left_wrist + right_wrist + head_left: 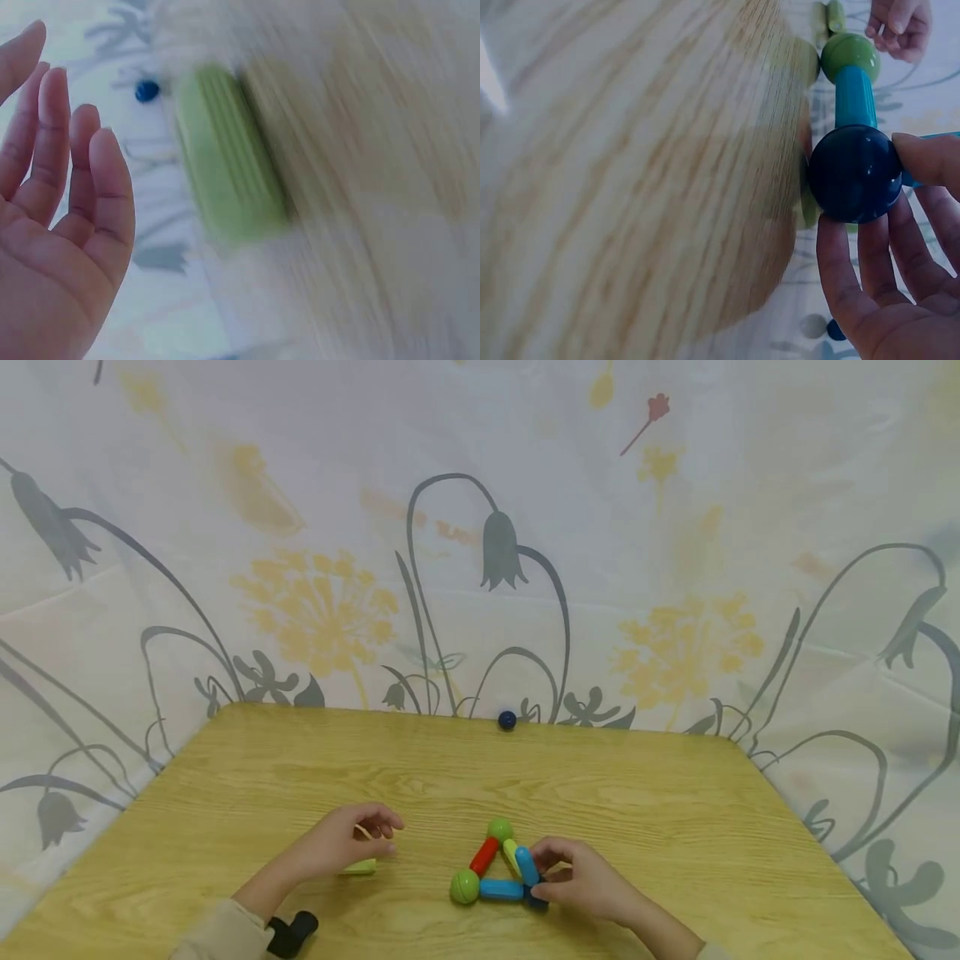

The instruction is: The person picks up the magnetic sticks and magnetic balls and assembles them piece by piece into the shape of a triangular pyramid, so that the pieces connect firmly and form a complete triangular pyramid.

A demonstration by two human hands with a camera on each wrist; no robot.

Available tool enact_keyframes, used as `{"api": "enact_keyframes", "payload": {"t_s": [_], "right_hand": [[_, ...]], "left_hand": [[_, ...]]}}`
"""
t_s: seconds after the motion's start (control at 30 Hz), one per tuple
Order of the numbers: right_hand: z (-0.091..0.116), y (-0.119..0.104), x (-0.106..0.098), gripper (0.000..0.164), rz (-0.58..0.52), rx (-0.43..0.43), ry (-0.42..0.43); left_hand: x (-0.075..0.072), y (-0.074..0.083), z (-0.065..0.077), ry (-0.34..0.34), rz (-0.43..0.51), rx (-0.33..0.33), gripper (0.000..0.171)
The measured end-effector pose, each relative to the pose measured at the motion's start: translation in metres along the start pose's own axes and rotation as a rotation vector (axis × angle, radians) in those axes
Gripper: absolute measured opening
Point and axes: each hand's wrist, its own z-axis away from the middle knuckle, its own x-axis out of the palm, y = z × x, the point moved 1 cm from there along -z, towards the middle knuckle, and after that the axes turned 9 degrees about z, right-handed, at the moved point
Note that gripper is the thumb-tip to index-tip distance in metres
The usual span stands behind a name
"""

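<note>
one dark blue ball sits far back; right hand fingers pinch another ball; left hand relaxed.

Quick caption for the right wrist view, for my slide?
Right hand pinches a dark blue ball joined to a blue rod and green ball.

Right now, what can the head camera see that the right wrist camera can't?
Only the head view shows the whole wooden table, the flowered cloth behind it, the red stick and the full triangle of sticks and balls.

Only the right wrist view shows plainly the dark blue ball pinched in the right hand's fingers; from the head it is mostly hidden.

Both show the blue stick joined to a green ball, the left hand and the right hand.
</note>
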Motion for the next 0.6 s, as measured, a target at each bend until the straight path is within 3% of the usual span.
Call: {"api": "enact_keyframes", "payload": {"t_s": [0.3,0.6], "right_hand": [[0.001,-0.002,-0.002,0.026,0.049,0.002,0.002],[0.001,0.005,-0.006,0.025,0.083,0.000,0.029]], "left_hand": [[-0.026,-0.014,0.010,-0.020,-0.076,-0.076,0.032],[-0.031,-0.021,0.011,-0.085,-0.106,-0.134,0.025]]}}
